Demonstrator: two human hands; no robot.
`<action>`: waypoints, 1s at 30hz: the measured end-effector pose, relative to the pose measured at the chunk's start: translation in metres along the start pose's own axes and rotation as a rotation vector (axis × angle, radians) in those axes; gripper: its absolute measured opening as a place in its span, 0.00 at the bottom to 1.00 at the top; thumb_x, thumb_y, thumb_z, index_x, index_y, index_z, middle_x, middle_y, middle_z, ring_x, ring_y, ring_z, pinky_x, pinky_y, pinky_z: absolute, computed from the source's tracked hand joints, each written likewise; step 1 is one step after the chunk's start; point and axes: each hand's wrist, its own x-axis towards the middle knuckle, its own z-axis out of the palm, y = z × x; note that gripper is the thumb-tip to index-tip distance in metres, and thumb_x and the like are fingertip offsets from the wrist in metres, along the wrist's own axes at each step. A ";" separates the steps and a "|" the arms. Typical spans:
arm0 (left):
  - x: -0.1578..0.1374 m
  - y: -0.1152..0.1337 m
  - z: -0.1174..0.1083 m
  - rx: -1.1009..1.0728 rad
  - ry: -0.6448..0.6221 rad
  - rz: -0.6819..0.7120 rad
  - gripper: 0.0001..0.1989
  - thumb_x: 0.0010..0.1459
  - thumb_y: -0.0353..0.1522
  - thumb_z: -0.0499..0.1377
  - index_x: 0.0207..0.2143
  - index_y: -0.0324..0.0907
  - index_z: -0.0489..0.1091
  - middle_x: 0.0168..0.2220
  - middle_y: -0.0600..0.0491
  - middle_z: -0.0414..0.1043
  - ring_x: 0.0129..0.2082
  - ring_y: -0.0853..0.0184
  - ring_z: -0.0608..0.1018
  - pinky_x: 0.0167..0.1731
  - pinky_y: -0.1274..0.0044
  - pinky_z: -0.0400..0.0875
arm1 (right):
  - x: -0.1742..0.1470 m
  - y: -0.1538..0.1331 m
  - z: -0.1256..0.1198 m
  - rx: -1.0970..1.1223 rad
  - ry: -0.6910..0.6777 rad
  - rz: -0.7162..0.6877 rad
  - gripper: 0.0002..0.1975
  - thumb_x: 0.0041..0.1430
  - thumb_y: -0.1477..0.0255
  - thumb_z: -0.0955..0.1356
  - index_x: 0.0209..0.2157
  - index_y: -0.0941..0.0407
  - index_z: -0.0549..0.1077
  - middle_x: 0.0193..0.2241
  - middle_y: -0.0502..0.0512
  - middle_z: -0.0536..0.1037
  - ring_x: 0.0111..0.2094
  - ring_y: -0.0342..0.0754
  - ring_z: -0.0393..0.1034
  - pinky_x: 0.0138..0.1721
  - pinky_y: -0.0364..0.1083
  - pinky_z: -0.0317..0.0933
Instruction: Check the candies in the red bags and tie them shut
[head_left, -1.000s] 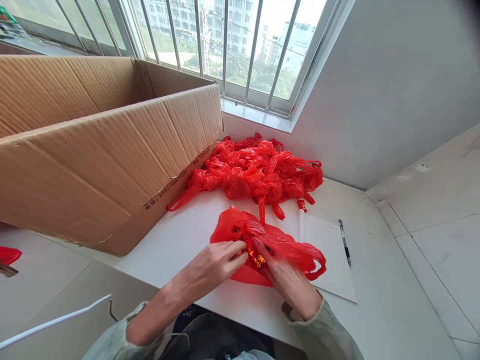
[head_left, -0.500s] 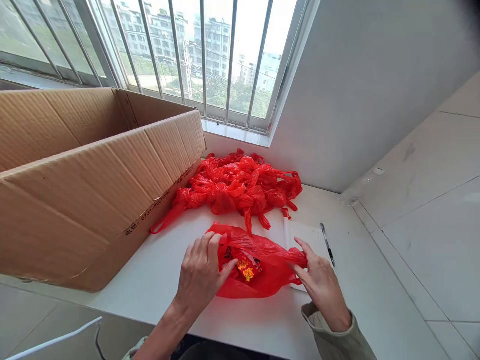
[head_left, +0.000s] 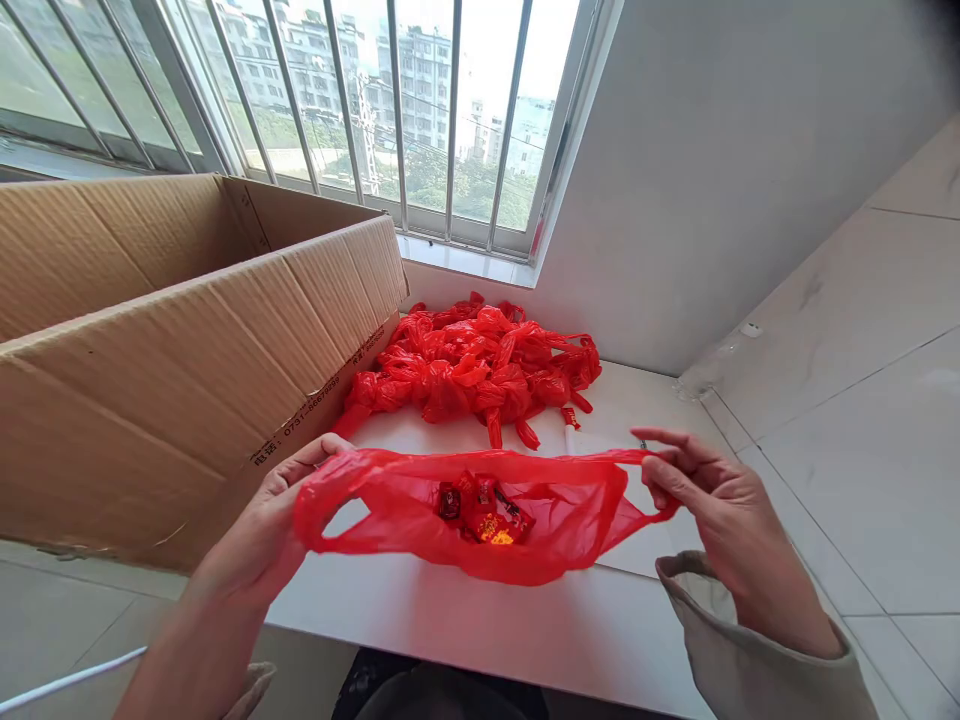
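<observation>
A thin red plastic bag [head_left: 555, 550] is stretched wide between my hands above the white table, its mouth facing me. My left hand [head_left: 281, 515] has the bag's left handle loop hooked over it, fingers closed at the top. On the right side my right hand [head_left: 705, 500] pinches the other handle, with the index finger stretched out. Inside the bag lie several small wrapped sweets [head_left: 480, 505], red with gold and dark printing. A pile of knotted red plastic bags [head_left: 480, 365] lies behind on the table.
A large open cardboard box [head_left: 187, 380] stands at the left. One small red wrapper [head_left: 571, 418] lies beside a white sheet, partly behind the bag. A barred window [head_left: 420, 120] is at the back, and a grey wall [head_left: 712, 180] rises on the right.
My hands have moved apart and now hold the bag by its two handles. The bag has been pulled out wide and its mouth spread.
</observation>
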 end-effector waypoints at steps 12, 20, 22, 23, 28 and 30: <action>-0.024 -0.010 0.003 0.577 -0.049 0.428 0.50 0.50 0.56 0.62 0.66 0.47 0.42 0.67 0.41 0.43 0.66 0.44 0.50 0.62 0.49 0.50 | -0.020 -0.003 0.019 0.127 -0.231 -0.070 0.17 0.57 0.65 0.70 0.49 0.48 0.72 0.33 0.52 0.76 0.35 0.44 0.72 0.35 0.42 0.69; 0.001 0.013 0.042 1.089 -0.132 0.732 0.08 0.63 0.36 0.58 0.45 0.49 0.71 0.58 0.51 0.64 0.64 0.54 0.58 0.59 0.58 0.60 | -0.034 -0.032 0.008 -0.355 -0.112 -0.302 0.23 0.60 0.65 0.67 0.57 0.43 0.65 0.33 0.49 0.78 0.35 0.46 0.74 0.38 0.46 0.72; 0.002 0.021 0.032 1.026 -0.252 0.728 0.09 0.65 0.32 0.54 0.35 0.49 0.74 0.48 0.55 0.73 0.59 0.57 0.66 0.56 0.63 0.66 | -0.028 -0.033 0.004 -0.369 -0.096 -0.303 0.24 0.61 0.63 0.66 0.58 0.45 0.64 0.33 0.50 0.77 0.34 0.45 0.73 0.38 0.46 0.71; 0.002 0.025 0.026 0.931 -0.295 0.701 0.10 0.66 0.33 0.54 0.34 0.49 0.74 0.44 0.55 0.76 0.56 0.58 0.69 0.54 0.64 0.68 | -0.023 -0.033 0.001 -0.368 -0.089 -0.294 0.23 0.61 0.63 0.66 0.58 0.46 0.64 0.33 0.51 0.77 0.34 0.45 0.73 0.37 0.46 0.71; 0.009 0.049 0.001 -0.012 -0.121 0.313 0.14 0.63 0.41 0.55 0.27 0.45 0.70 0.34 0.55 0.75 0.45 0.57 0.77 0.48 0.60 0.73 | -0.002 -0.033 -0.002 -0.257 0.106 -0.333 0.21 0.59 0.62 0.68 0.54 0.48 0.69 0.34 0.53 0.76 0.33 0.46 0.72 0.34 0.45 0.69; 0.016 0.058 0.001 -0.230 -0.047 0.150 0.12 0.62 0.39 0.54 0.28 0.43 0.69 0.36 0.55 0.75 0.45 0.57 0.77 0.46 0.60 0.74 | 0.002 -0.035 0.003 -0.273 0.179 -0.364 0.19 0.59 0.63 0.68 0.52 0.47 0.70 0.34 0.52 0.76 0.31 0.45 0.71 0.33 0.45 0.68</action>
